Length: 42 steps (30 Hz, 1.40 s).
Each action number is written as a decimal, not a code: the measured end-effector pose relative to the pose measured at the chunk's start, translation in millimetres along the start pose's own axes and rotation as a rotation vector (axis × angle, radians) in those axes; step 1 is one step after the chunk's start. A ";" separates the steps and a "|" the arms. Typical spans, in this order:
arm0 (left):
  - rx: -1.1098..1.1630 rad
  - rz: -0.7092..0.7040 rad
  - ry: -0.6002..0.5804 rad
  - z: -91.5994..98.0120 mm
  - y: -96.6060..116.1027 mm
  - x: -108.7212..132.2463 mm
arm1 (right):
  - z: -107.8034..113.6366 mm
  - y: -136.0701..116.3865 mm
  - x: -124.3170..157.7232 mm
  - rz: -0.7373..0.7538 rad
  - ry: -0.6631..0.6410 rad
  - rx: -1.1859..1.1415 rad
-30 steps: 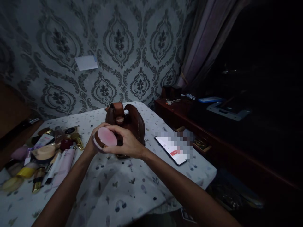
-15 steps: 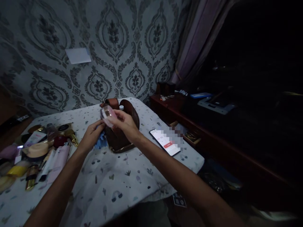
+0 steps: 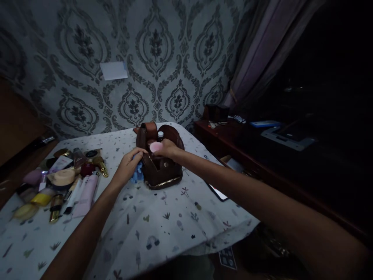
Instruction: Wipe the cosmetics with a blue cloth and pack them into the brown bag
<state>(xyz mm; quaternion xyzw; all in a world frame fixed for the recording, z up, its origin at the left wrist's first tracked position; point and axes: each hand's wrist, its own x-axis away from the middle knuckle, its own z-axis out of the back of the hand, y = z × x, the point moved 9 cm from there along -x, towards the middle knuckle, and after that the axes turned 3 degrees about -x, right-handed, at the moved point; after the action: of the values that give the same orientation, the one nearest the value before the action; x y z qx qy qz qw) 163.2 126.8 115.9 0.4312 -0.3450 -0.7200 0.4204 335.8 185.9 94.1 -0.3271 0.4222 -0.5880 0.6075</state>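
A brown leather bag [image 3: 164, 177] with a gold zipper stands unzipped on the cloth-covered table. My left hand [image 3: 128, 165] pinches the left edge of its opening. Inside the mouth of the bag, my right hand [image 3: 169, 149] holds a small round pink cosmetic jar [image 3: 156, 147], its fingers partly hidden. A dark bottle with a white cap [image 3: 160, 134] stands in the bag behind that hand. Blue crumpled material [image 3: 136, 173] lies against the bag's left side, under my left hand.
Several cosmetics, among them a pink tube [image 3: 87, 192], a beige round compact [image 3: 62, 177] and a gold-capped bottle [image 3: 56, 206], lie heaped at left. A phone [image 3: 220, 193] is partly covered by my right forearm. A dark red desk [image 3: 215, 134] adjoins at right.
My right hand has lowered the pink jar from above the bag into its opening. The left hand stays at the bag's left edge. The view has shifted left, so things appear further right.
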 end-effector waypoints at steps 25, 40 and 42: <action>-0.493 -0.019 0.059 17.9 -16.2 21.9 | -36.9 -44.8 27.6 0.136 -0.244 0.615; -1.127 0.180 -0.069 65.4 -103.7 50.8 | -35.7 -116.9 150.7 0.957 0.246 0.132; -1.089 0.101 -0.111 55.1 -98.5 51.7 | -60.6 -113.8 158.2 0.985 0.139 0.098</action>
<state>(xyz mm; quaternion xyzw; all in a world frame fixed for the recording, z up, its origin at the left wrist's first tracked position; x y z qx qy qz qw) 68.5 127.8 35.7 0.0955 0.0357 -0.7951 0.5978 224.0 24.5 149.5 -0.0200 0.5382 -0.2708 0.7979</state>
